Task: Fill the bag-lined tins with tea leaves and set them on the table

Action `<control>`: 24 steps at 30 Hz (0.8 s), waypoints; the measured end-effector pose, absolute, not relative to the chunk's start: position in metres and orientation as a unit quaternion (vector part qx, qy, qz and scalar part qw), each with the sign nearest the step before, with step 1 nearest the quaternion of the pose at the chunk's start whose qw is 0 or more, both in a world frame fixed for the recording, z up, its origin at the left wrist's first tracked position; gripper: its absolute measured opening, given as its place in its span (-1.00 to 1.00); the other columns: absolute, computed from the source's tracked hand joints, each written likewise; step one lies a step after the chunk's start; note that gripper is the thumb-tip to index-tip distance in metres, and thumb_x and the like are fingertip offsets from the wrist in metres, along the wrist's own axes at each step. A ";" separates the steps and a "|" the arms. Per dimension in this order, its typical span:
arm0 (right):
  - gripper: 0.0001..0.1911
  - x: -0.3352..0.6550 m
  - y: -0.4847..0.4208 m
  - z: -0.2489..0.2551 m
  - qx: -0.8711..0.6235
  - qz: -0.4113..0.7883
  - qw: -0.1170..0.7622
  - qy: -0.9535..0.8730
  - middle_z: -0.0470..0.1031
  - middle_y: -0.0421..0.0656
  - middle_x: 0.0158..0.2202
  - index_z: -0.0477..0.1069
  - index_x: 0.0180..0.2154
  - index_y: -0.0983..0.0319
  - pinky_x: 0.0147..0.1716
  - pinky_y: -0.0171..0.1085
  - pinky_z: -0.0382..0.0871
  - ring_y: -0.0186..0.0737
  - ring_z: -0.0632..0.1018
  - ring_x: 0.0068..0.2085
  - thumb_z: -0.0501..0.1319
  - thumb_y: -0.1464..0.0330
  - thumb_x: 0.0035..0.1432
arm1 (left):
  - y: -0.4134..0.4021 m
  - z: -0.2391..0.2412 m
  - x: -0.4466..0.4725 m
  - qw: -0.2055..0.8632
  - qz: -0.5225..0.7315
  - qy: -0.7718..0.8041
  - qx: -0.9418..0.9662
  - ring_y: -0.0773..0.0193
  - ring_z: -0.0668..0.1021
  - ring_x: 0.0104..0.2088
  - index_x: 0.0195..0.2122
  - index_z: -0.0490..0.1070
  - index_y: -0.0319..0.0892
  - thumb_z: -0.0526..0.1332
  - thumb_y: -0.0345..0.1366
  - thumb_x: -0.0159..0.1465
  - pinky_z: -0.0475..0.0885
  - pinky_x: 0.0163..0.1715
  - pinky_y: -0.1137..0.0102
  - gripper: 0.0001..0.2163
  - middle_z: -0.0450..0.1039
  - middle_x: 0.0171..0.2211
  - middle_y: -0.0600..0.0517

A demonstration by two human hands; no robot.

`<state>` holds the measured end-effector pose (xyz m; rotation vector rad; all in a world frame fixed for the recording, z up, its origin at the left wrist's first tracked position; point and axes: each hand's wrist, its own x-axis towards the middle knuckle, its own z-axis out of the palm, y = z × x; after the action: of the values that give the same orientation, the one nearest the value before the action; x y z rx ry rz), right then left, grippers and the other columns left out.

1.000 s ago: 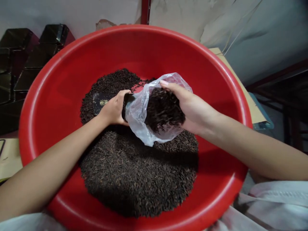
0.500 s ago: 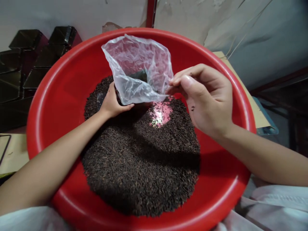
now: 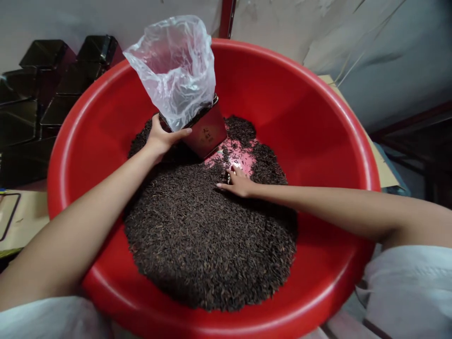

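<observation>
Ok, L grip (image 3: 160, 141) on tin (image 3: 207, 132), R grip (image 3: 241, 184) on leaves (image 3: 208, 235).

A wide red basin (image 3: 321, 136) carries a broad heap of dark shreds (image 3: 212, 245).

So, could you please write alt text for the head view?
The left hand holds a box with a clear bag rising from its top; the right hand touches dark, loose flakes in a red tub. Dark boxes are stacked at left.
</observation>
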<state>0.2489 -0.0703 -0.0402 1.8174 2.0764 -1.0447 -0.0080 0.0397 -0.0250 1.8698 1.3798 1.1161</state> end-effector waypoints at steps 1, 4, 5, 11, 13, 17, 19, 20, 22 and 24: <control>-0.08 0.253 -0.070 -0.049 0.617 -0.331 0.102 0.707 -0.29 0.17 0.34 -0.10 0.28 0.40 0.26 0.09 -0.24 0.18 -0.18 0.34 0.09 -0.05 0.10 | 0.039 -0.022 -0.006 0.290 0.421 0.532 0.675 -0.16 0.39 0.07 0.10 0.03 -0.17 0.39 0.12 -0.14 0.32 0.02 -0.08 -0.12 0.26 0.06 -0.28; -0.14 0.265 -0.063 -0.060 0.636 -0.259 0.078 0.723 -0.21 0.15 0.34 -0.07 0.27 0.40 0.27 0.03 -0.29 0.12 -0.15 0.34 0.05 -0.03 0.14 | 0.032 -0.015 0.005 0.313 0.431 0.556 0.638 -0.16 0.37 0.08 0.06 0.07 -0.17 0.47 0.06 -0.28 0.28 0.07 -0.06 -0.07 0.27 0.06 -0.24; -0.18 0.269 -0.058 -0.060 0.651 -0.235 0.067 0.718 -0.15 0.18 0.33 -0.02 0.25 0.41 0.27 0.01 -0.27 0.12 -0.10 0.33 0.02 -0.01 0.16 | 0.030 -0.014 0.009 0.316 0.432 0.552 0.640 -0.16 0.37 0.09 0.04 0.07 -0.17 0.48 0.05 -0.31 0.27 0.08 -0.05 -0.07 0.27 0.06 -0.23; -0.30 0.296 -0.028 -0.064 0.755 -0.142 0.033 0.640 -0.16 0.29 0.30 -0.01 0.22 0.52 0.23 0.05 -0.24 0.22 -0.07 0.31 -0.06 0.13 0.25 | 0.023 0.006 0.020 0.329 0.437 0.547 0.634 -0.12 0.38 0.06 -0.04 0.10 -0.17 0.50 -0.01 -0.33 0.28 0.09 -0.01 -0.13 0.31 0.00 -0.17; -0.30 0.303 -0.028 -0.069 0.770 -0.136 0.037 0.622 -0.19 0.30 0.31 -0.05 0.23 0.57 0.23 0.06 -0.21 0.24 -0.09 0.31 -0.07 0.17 0.26 | 0.023 0.023 0.019 0.340 0.457 0.554 0.607 -0.10 0.38 0.06 -0.09 0.12 -0.17 0.52 -0.04 -0.37 0.25 0.11 -0.02 -0.14 0.33 -0.02 -0.14; -0.35 0.295 -0.038 -0.071 0.761 -0.124 0.031 0.635 -0.14 0.27 0.31 0.01 0.22 0.54 0.22 0.11 -0.22 0.22 -0.05 0.31 -0.06 0.20 0.26 | 0.026 0.062 0.010 0.329 0.524 0.575 0.536 0.00 0.38 0.06 -0.15 0.08 -0.12 0.56 -0.30 -0.47 0.25 0.13 0.07 -0.14 0.32 -0.01 -0.07; -0.36 0.274 -0.040 -0.067 0.738 -0.119 0.021 0.664 -0.08 0.22 0.30 0.05 0.21 0.48 0.23 0.09 -0.21 0.14 0.00 0.30 -0.03 0.18 0.25 | 0.028 0.077 0.002 0.309 0.561 0.569 0.515 0.06 0.40 0.04 -0.18 0.05 -0.08 0.52 -0.42 -0.39 0.30 0.09 0.12 -0.20 0.30 0.00 -0.02; -0.34 0.260 -0.039 -0.064 0.711 -0.121 0.011 0.693 -0.07 0.18 0.30 0.04 0.22 0.45 0.25 0.04 -0.21 0.09 0.00 0.31 0.01 0.15 0.23 | 0.029 0.081 -0.003 0.296 0.577 0.564 0.511 0.09 0.40 0.03 -0.19 0.04 -0.06 0.50 -0.46 -0.34 0.32 0.08 0.14 -0.24 0.30 0.00 0.00; -0.22 0.223 -0.034 -0.056 0.631 -0.142 -0.025 0.762 -0.08 0.12 0.31 -0.02 0.25 0.42 0.27 -0.08 -0.18 0.00 -0.02 0.32 0.11 0.09 0.16 | 0.030 0.085 -0.012 0.260 0.592 0.562 0.516 0.14 0.38 0.05 -0.22 0.02 -0.05 0.49 -0.48 -0.30 0.30 0.09 0.20 -0.27 0.30 -0.02 0.01; -0.14 0.180 -0.026 -0.045 0.575 -0.192 -0.077 0.792 -0.06 0.15 0.31 -0.06 0.26 0.46 0.27 -0.15 -0.12 -0.01 0.01 0.31 0.13 0.05 0.13 | 0.031 0.083 -0.019 0.215 0.593 0.574 0.522 0.17 0.35 0.06 -0.22 0.01 -0.05 0.50 -0.48 -0.32 0.23 0.14 0.23 -0.25 0.29 -0.03 0.01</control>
<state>0.1800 -0.0256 -0.0453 1.8988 2.6164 -0.6358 -0.0194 0.0314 0.0832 1.4477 1.5911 1.6454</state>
